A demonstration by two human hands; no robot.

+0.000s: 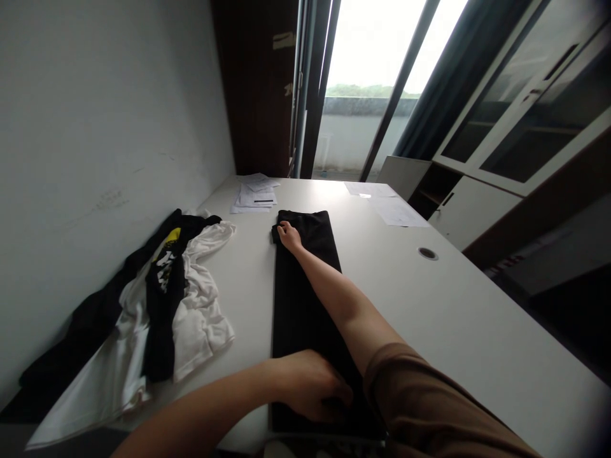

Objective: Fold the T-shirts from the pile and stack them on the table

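A long black garment (300, 299) lies folded into a narrow strip on the white table, stretching away from me; I cannot tell its exact kind. At its far left edge, where a small flap of black cloth sticks out, my right hand (289, 236) has its fingers closed on the fabric. The right forearm crosses over the strip. My left hand (312, 387) is at the near end, its fingers curled down into the black cloth, with the fingertips partly hidden in shadow.
White and black clothes (203, 318) lie heaped on the left by the wall. Paper sheets (255, 194) are at the table's far left, and more papers (396, 210) at the far right. A round cable hole (428, 254) is set in the white table (458, 331). Cabinets (482, 210) stand beyond.
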